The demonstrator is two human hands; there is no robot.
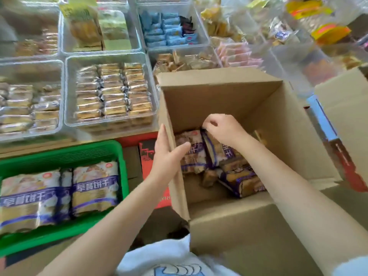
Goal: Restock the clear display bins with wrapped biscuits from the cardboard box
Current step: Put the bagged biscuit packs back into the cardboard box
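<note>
I judged the restock midway: bin (111,92) near full. My right hand (221,128) pinched a pack (214,150) low in the box (219,92); left hand (167,154), fingers straight, steadied its wall. Several packs remained inside.

Both bare forearms reach forward from the near edge. The left hand (166,154) is on the left, fingers straight and pointing far, thumb spread to the right. The right hand (223,128) is farther in and lower, wrist bent, fingers curled and pinching together at the tips.
</note>
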